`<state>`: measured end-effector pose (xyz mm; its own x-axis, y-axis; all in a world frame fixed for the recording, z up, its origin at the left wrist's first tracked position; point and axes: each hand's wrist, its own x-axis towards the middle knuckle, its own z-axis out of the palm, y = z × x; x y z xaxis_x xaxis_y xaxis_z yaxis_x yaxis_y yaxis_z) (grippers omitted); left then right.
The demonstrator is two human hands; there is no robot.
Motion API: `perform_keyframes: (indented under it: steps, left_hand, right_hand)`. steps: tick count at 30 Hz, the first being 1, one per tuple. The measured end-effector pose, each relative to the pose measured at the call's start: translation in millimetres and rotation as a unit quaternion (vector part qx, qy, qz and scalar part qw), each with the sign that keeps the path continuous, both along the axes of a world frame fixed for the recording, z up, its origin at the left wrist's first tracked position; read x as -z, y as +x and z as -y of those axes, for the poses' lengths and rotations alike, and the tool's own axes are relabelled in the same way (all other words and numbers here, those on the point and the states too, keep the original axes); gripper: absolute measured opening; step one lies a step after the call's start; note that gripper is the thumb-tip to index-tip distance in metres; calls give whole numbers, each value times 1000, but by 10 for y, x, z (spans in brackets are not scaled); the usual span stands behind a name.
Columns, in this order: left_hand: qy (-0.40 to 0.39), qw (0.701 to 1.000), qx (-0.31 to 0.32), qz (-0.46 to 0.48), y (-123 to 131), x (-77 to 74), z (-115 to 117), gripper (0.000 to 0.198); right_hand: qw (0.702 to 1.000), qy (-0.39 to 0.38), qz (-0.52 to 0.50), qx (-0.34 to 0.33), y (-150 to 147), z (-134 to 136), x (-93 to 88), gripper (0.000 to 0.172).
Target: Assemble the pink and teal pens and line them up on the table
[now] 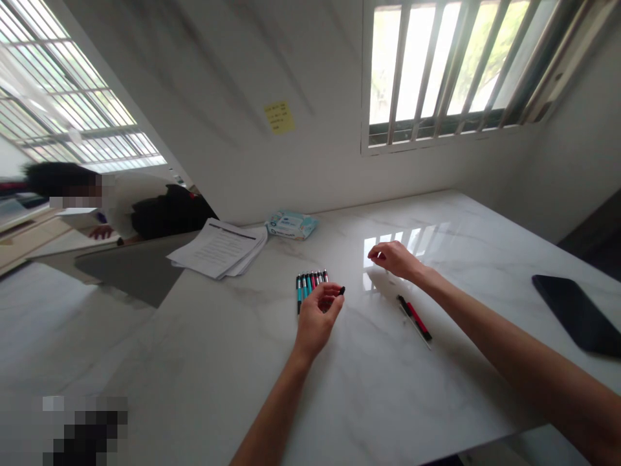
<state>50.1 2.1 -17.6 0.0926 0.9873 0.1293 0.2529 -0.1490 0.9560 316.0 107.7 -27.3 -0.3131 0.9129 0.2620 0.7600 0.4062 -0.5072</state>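
Note:
A row of several teal and red click pens [310,286] lies side by side on the white marble table [233,349]. My left hand [317,314] is just in front of the row and pinches a small black pen part [341,290] between its fingertips. The part is too small to identify exactly. My right hand [395,259] hangs above the table with nothing in it. Its fingers are lightly curled. Below it lies a red and black pen [414,317], with a thin pale refill [414,330] alongside.
A stack of printed papers [218,249] and a packet of wipes [292,225] lie at the table's far edge. A black tablet or phone [577,314] lies at the right. A person [165,210] stands beyond the table at the left.

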Motion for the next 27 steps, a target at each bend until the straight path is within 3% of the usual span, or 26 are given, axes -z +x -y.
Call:
perform_keyframes:
  steps: [2,6,8,10,17,27]
  left_hand:
    - [15,1000,-4,-22,1,-22,14,21]
    - [38,998,-5,-57,27,-61,54,18]
    - [46,996,2,-71,44,-69,72,17]
    - [54,995,7,-83,56,-71,84,15]
    - [74,991,10,-112,69,-63,88,12]
    - [111,985,27,-127,73,-72,87,10]
  right_hand:
    - [988,-71,-134,20,-56,160,-68,17]
    - [906,-218,-363,-18,-255,527,-146,23]
    - [866,-247,-434,-35,-364,676,-133,28]
    - [847,-243,-470,-42,-451,785,-96,31]
    - [871,-159,-456,-88,-553,921,-6,26]
    - [878,-153,-444,-95,-555,930,7,20]
